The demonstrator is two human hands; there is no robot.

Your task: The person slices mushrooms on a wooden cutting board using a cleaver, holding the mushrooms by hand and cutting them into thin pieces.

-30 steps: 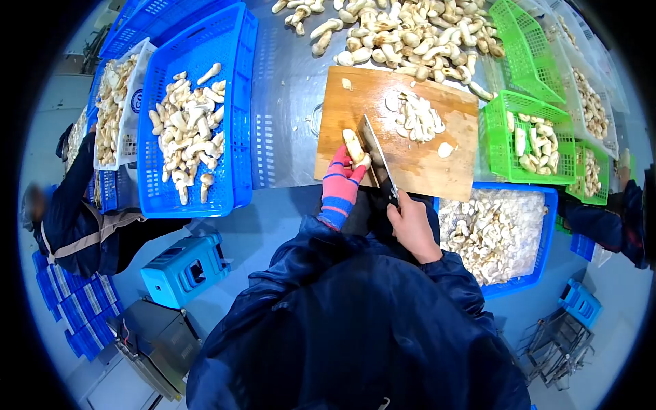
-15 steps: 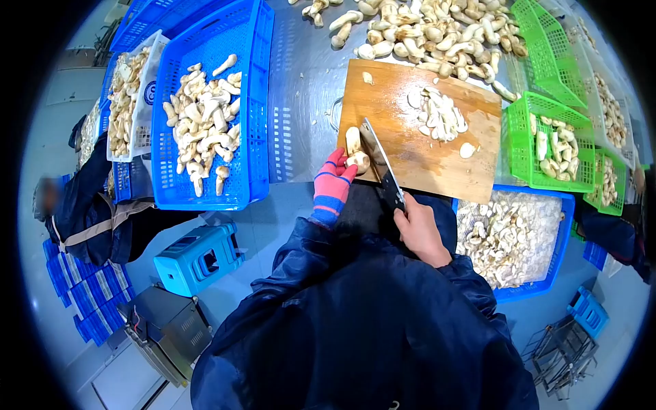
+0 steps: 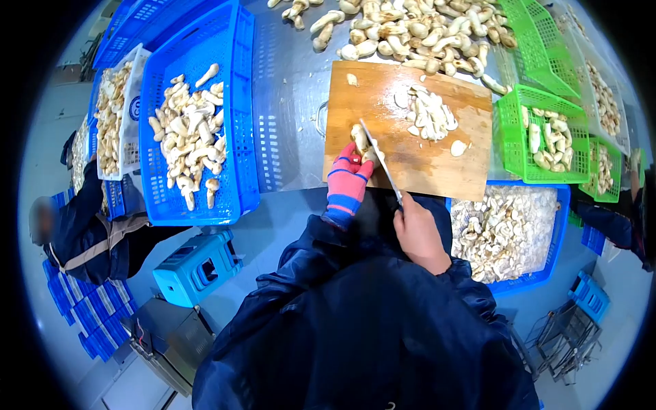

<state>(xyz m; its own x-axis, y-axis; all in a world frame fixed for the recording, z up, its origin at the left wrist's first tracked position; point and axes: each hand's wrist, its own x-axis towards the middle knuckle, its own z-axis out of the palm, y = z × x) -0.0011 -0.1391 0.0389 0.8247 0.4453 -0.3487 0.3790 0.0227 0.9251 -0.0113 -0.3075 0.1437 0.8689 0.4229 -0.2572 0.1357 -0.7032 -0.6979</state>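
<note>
My left hand point(image 3: 350, 179), in a pink glove with blue stripes, is closed around a mushroom point(image 3: 359, 134) on the near left part of the wooden cutting board point(image 3: 372, 85). Fingers hide some of the mushroom's lower part. The handle of a kitchen knife point(image 3: 384, 164) is gripped in my bare right hand point(image 3: 420, 232). Its blade, seen nearly edge-on, points away from me just right of the mushroom; whether it touches cannot be made out. Pale mushroom slices point(image 3: 433, 115) lie in a pile on the board's right side, with one loose slice point(image 3: 458, 148) nearby.
Whole mushrooms point(image 3: 430, 34) are heaped beyond the board on the metal table point(image 3: 290, 102). A blue crate point(image 3: 239, 116) of mushrooms stands left, a green basket point(image 3: 512, 147) right. Below the board's right edge sits a blue crate point(image 3: 562, 225) of pieces. Another person point(image 3: 96, 225) is at far left.
My left hand has moved rightward and its fingers have closed further over the mushroom. The knife has turned from showing its blade face to nearly edge-on. The whole view has shifted slightly.
</note>
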